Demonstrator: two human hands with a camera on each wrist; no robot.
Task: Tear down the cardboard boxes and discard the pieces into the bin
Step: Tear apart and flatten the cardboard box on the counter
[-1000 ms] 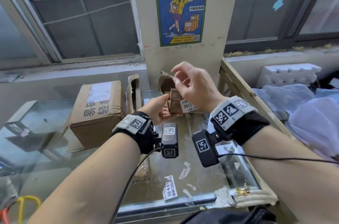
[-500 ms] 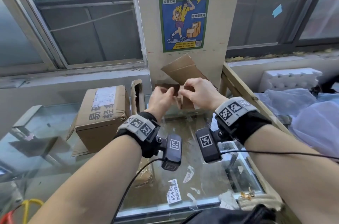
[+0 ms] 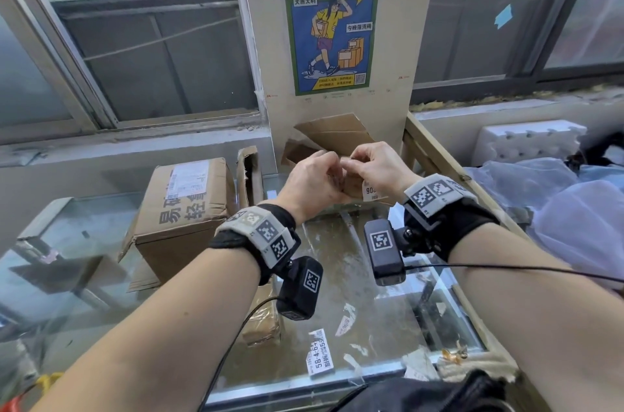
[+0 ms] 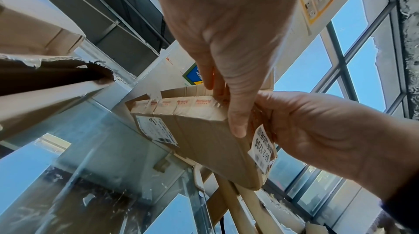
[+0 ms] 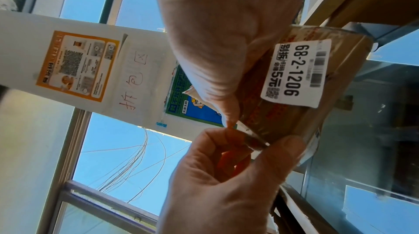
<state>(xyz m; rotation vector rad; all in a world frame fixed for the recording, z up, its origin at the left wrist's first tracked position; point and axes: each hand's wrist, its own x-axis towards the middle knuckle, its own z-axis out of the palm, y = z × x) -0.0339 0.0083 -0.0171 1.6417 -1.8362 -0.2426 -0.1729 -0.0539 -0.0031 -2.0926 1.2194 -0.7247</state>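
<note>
A small brown cardboard box (image 3: 354, 188) with a white label reading 68-2-1206 is held up over the glass table, in front of the pillar. One flap (image 3: 337, 133) stands open above it. My left hand (image 3: 332, 170) grips the box's left side, its thumb lying along the box's face in the left wrist view (image 4: 235, 126). My right hand (image 3: 351, 163) pinches the box's top edge beside the label (image 5: 297, 73). In the right wrist view the fingertips of both hands meet at a taped corner of the box (image 5: 256, 141).
A larger printed cardboard box (image 3: 182, 209) sits on the glass table (image 3: 388, 327) at the left, with a torn cardboard piece (image 3: 250, 172) upright beside it. A wooden frame (image 3: 439, 161), white foam (image 3: 526, 141) and plastic bags (image 3: 557, 209) lie to the right. Loose labels (image 3: 320, 357) lie on the glass.
My right hand came down from above the box and now meets the left at its top edge. A flap has swung open upward. The box is held slightly higher.
</note>
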